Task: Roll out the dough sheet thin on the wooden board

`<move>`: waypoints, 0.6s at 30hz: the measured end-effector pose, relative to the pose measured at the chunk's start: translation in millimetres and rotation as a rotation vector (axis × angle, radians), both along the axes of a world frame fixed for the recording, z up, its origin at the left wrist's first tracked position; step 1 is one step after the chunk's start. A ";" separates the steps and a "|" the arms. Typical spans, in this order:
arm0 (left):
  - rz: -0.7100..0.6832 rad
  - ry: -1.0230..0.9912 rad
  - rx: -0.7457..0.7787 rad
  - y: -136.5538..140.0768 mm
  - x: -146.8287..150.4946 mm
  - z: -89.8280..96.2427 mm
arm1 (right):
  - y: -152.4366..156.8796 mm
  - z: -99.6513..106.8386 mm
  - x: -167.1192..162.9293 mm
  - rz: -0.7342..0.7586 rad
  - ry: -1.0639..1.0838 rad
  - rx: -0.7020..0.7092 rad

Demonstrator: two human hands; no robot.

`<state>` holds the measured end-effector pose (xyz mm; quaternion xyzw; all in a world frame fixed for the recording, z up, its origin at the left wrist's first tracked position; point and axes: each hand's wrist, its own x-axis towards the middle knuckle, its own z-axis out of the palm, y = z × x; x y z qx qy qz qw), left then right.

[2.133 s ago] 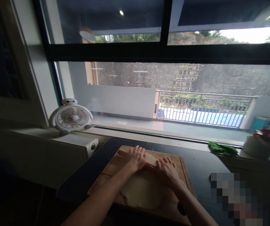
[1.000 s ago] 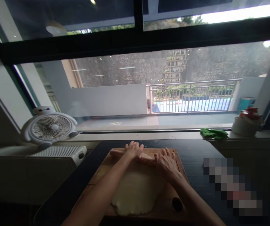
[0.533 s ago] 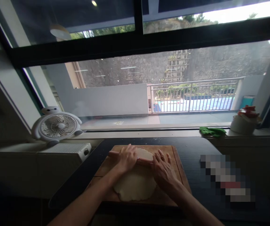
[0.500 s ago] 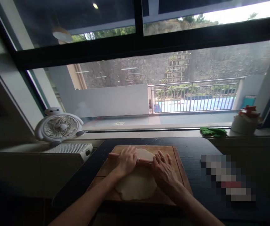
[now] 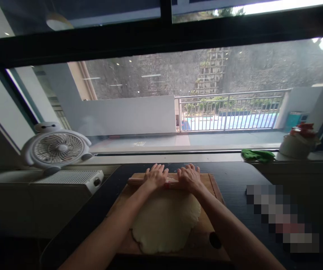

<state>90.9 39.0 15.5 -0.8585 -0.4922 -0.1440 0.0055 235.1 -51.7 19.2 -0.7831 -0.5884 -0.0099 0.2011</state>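
Observation:
A wooden rolling pin [image 5: 135, 182] lies crosswise near the far edge of a wooden cutting board [image 5: 206, 226]. My left hand [image 5: 156, 176] is over the left half of the pin, its fingers bent forward across it. On the right half, my right hand [image 5: 189, 177] grips the pin with curled fingers; the palms hide much of it. A broad, thin sheet of pale dough [image 5: 165, 221] with a ragged rim spreads from the pin toward me, between my forearms.
The board rests on a dark table [image 5: 233, 183]. A white fan [image 5: 61, 148] and a ridged white radiator [image 5: 74, 180] stand at left. On the windowsill are a green cloth [image 5: 257, 155] and a pale pot [image 5: 298, 146]. A blurred-out item [image 5: 284, 221] lies at right.
Both hands and the rolling pin have moved away from me toward the board's far edge. More of the dough now shows on my side of the pin. The camera view has shifted slightly.

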 end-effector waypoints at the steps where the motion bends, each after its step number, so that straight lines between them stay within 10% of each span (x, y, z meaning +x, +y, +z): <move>1: 0.014 -0.014 -0.005 8.2 5.9 1.4 | 8.0 0.5 4.4 -0.011 -0.006 0.002; 6: 0.010 -0.070 0.041 -0.5 4.0 -0.6 | 4.1 0.5 1.2 0.040 -0.031 0.041; 12: -0.277 -0.332 -0.062 -63.7 -72.4 0.9 | -67.6 -4.6 -25.8 0.310 -0.074 0.165; 18: -0.025 -0.673 -0.245 -57.1 -128.1 28.1 | -70.7 -0.4 -21.3 0.529 -0.114 0.081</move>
